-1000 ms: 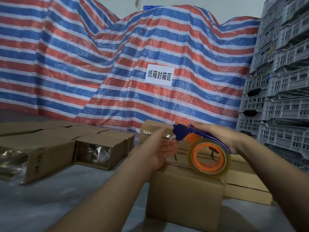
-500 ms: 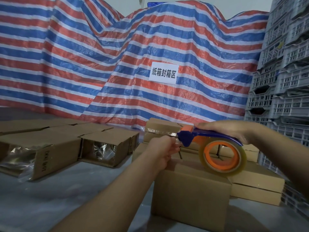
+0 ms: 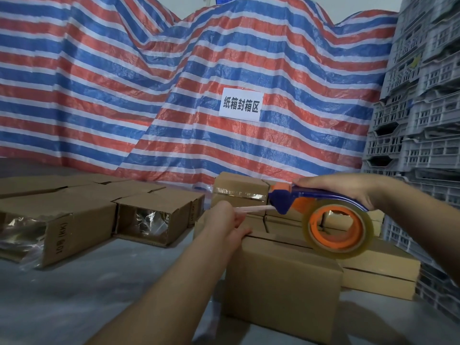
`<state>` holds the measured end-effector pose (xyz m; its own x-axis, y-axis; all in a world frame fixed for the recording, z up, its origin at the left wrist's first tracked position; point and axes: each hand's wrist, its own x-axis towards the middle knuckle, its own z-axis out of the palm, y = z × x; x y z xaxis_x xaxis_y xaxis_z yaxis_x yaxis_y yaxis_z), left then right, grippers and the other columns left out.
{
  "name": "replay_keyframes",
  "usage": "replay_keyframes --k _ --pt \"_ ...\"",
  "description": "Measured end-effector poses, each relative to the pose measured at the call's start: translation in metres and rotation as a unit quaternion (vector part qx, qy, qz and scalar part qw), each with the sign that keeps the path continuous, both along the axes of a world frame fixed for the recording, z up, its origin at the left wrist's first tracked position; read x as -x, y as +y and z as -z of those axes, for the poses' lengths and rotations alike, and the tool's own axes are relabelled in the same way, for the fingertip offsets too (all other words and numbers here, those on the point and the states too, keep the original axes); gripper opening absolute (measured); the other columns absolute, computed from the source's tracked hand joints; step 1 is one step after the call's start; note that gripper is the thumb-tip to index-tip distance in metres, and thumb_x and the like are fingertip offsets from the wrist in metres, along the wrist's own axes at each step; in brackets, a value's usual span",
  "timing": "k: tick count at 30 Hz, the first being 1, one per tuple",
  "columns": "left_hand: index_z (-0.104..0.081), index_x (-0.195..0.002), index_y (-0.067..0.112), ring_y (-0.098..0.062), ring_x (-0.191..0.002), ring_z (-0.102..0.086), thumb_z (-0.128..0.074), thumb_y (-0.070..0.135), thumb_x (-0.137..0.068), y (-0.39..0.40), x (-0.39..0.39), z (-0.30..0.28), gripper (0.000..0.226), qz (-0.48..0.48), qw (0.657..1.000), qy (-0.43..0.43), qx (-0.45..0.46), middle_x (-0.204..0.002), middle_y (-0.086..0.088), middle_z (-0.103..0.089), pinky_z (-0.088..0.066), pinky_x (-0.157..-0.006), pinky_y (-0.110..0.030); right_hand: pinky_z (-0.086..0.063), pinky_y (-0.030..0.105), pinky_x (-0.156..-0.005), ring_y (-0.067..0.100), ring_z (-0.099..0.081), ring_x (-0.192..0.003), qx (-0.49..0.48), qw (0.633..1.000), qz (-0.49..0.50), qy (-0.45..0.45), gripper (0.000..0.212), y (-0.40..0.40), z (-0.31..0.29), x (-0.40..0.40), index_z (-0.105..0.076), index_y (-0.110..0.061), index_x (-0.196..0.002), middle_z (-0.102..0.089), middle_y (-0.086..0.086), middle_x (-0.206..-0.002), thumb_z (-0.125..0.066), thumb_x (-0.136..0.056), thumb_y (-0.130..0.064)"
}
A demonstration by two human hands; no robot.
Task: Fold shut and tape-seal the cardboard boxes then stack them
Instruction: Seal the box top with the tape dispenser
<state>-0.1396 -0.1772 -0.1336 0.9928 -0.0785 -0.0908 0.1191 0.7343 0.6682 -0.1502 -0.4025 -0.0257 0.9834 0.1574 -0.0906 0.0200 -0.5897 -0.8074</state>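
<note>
A closed cardboard box (image 3: 281,285) stands in front of me on the grey floor. My right hand (image 3: 348,190) grips the blue and orange tape dispenser (image 3: 333,220) just above the box's top, its clear roll hanging down. My left hand (image 3: 229,222) pinches the free end of the tape strip (image 3: 254,208), which stretches from the dispenser's mouth to my fingers, over the box's far left corner. Behind it lie taped boxes (image 3: 239,190) and a flatter box (image 3: 383,275) to the right.
Several open boxes with plastic liners (image 3: 146,220) lie on their sides at the left. A striped tarp (image 3: 174,95) with a white sign (image 3: 240,104) covers the back. Grey plastic crates (image 3: 423,108) are stacked at the right. Bare grey floor (image 3: 87,295) spreads at the lower left.
My left hand went from open beside the dispenser to pinching the tape end and drawing a strip out to the left. The dispenser shifted slightly right.
</note>
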Motion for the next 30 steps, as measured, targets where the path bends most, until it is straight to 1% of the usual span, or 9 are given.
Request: replay_keyframes --k 2,6,8,9,12,15,21,27,30 --pt "-0.048 -0.089 0.005 -0.027 -0.097 -0.06 -0.042 -0.012 -0.089 0.0 0.001 0.001 0.018 -0.009 1.0 0.002 0.0 -0.1 -0.018 -0.058 -0.046 -0.1 -0.06 -0.054 0.025 -0.05 0.017 -0.066 -0.053 0.002 0.999 0.004 0.038 0.053 0.009 0.0 0.004 -0.055 -0.007 -0.116 -0.071 0.008 -0.071 -0.066 -0.087 -0.05" --pt "-0.057 -0.102 0.002 -0.028 -0.093 -0.064 -0.046 -0.009 -0.086 0.011 -0.011 0.009 0.022 -0.001 1.0 -0.01 -0.021 -0.099 -0.018 -0.063 -0.056 -0.088 -0.049 -0.052 0.023 -0.048 0.016 -0.066 -0.051 0.027 1.0 0.005 0.009 0.052 0.019 0.002 0.007 -0.052 -0.006 -0.116 -0.07 0.006 -0.068 -0.066 -0.087 -0.046" --pt "-0.06 -0.095 0.003 -0.019 -0.072 -0.061 -0.048 0.0 -0.09 0.021 -0.019 0.009 0.013 -0.03 0.993 -0.027 -0.113 -0.08 -0.01 -0.06 -0.056 -0.068 -0.032 -0.053 0.022 -0.052 0.014 -0.066 -0.054 0.074 0.997 -0.002 0.0 0.052 0.025 0.001 0.007 -0.053 -0.007 -0.116 -0.07 0.004 -0.069 -0.063 -0.088 -0.049" --pt "-0.06 -0.088 0.006 -0.018 -0.063 -0.056 -0.05 0.005 -0.092 0.027 -0.023 0.011 0.01 -0.055 0.982 -0.033 -0.178 -0.073 -0.007 -0.057 -0.051 -0.06 -0.03 -0.053 0.022 -0.055 0.013 -0.065 -0.056 0.1 0.995 -0.006 0.003 0.054 0.029 0.0 0.007 -0.054 -0.007 -0.116 -0.07 0.004 -0.07 -0.061 -0.088 -0.052" --pt "-0.058 -0.082 0.008 -0.021 -0.06 -0.052 -0.054 0.01 -0.089 0.044 -0.028 0.022 0.008 -0.087 0.938 -0.056 -0.331 -0.072 -0.009 -0.055 -0.043 -0.053 -0.026 -0.052 0.02 -0.059 0.01 -0.063 -0.059 0.161 0.987 -0.015 0.013 0.05 0.038 -0.001 0.006 -0.056 -0.008 -0.112 -0.068 0.001 -0.072 -0.056 -0.092 -0.054" --pt "-0.059 -0.091 0.007 -0.016 -0.058 -0.051 -0.054 0.009 -0.088 0.052 -0.019 0.036 0.006 -0.046 0.927 -0.048 -0.37 -0.072 -0.008 -0.055 -0.038 -0.042 -0.018 -0.051 0.02 -0.058 0.01 -0.061 -0.057 0.195 0.981 -0.009 0.014 0.046 0.045 -0.001 0.003 -0.057 -0.01 -0.107 -0.067 0.0 -0.07 -0.054 -0.095 -0.054" --pt "-0.059 -0.094 0.01 -0.013 -0.056 -0.046 -0.057 0.013 -0.091 0.048 -0.018 0.053 0.004 -0.015 0.917 -0.046 -0.396 -0.069 -0.004 -0.051 -0.036 -0.04 -0.014 -0.049 0.02 -0.058 0.01 -0.06 -0.055 0.23 0.973 -0.009 0.011 0.052 0.048 -0.001 0.004 -0.057 -0.009 -0.107 -0.065 0.0 -0.068 -0.054 -0.09 -0.058" --pt "-0.058 -0.107 0.006 -0.013 -0.062 -0.046 -0.06 0.02 -0.095 0.044 -0.019 0.057 0.018 0.01 0.919 -0.036 -0.393 -0.077 -0.005 -0.051 -0.04 -0.04 -0.015 -0.051 0.022 -0.063 0.01 -0.063 -0.06 0.195 0.981 -0.014 0.006 0.059 0.045 0.001 0.006 -0.057 -0.007 -0.115 -0.068 0.001 -0.073 -0.057 -0.083 -0.057" --pt "-0.053 -0.111 0.012 -0.014 -0.068 -0.05 -0.058 0.024 -0.097 0.041 -0.02 0.062 0.02 0.024 0.913 -0.032 -0.405 -0.091 -0.007 -0.057 -0.045 -0.045 -0.021 -0.052 0.022 -0.063 0.012 -0.064 -0.06 0.193 0.981 -0.002 0.006 0.06 0.047 0.001 0.005 -0.056 -0.006 -0.119 -0.069 0.003 -0.074 -0.058 -0.085 -0.056"
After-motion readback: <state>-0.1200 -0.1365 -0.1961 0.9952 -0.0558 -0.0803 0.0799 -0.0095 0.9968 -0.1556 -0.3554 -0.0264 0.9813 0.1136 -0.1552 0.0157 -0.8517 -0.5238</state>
